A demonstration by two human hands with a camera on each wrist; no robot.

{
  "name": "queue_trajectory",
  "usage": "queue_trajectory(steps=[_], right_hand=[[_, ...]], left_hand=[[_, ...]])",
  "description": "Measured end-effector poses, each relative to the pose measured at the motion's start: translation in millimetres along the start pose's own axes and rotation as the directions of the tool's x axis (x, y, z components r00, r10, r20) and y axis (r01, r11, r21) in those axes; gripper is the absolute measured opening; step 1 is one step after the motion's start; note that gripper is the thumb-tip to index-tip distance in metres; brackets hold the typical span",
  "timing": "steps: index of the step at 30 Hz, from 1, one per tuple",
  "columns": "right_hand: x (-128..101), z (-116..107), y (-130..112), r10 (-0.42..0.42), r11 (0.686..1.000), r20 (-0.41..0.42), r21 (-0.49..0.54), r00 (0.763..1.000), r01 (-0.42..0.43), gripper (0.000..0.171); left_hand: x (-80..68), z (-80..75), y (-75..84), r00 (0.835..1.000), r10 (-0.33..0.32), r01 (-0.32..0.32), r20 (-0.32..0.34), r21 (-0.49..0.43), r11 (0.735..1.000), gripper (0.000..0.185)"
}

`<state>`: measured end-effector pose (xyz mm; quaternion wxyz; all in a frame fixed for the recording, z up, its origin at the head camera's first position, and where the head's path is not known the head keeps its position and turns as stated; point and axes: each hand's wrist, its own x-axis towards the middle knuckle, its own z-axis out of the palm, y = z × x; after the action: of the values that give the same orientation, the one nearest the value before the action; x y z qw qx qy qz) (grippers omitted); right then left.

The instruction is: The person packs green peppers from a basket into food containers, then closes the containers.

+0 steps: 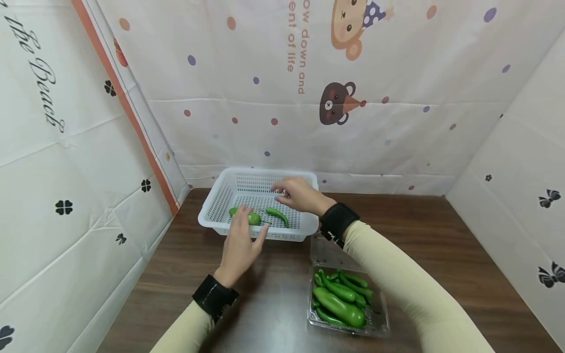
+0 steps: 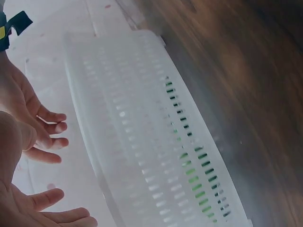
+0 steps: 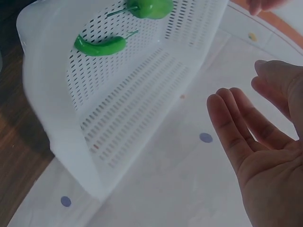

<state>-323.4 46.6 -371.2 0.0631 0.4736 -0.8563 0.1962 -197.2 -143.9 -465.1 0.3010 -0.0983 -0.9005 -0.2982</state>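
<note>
A white perforated plastic basket stands at the back of the table. Inside it lie a slim curved green chili and a larger green pepper, the latter partly hidden behind my left fingers. My left hand hovers at the basket's front edge, fingers spread and holding nothing. Over the basket's right part is my right hand, its fingers loosely bent with nothing between them. In the right wrist view, the chili shows on the basket floor, apart from the right hand.
An open clear plastic box of several green peppers sits at the front right, beneath my right forearm; its lid lies folded back toward the basket. Printed cloth walls enclose the dark wooden table at the back and sides.
</note>
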Motion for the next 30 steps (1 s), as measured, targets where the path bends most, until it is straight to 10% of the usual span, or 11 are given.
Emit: queue_trajectory(steps=[13, 30], right_hand=[[31.4, 17.7, 11.4, 0.108, 0.994, 0.145, -0.026, 0.984, -0.105, 0.030], [53.7, 48.2, 22.2, 0.159, 0.986, 0.290, -0.089, 0.944, -0.139, 0.036]], left_hand=[[14.7, -1.0, -21.6, 0.997, -0.019, 0.028, -0.070, 0.136, 0.990, 0.078], [16.1, -9.1, -35.6, 0.985, -0.172, 0.162, 0.034, 0.201, 0.966, 0.079]])
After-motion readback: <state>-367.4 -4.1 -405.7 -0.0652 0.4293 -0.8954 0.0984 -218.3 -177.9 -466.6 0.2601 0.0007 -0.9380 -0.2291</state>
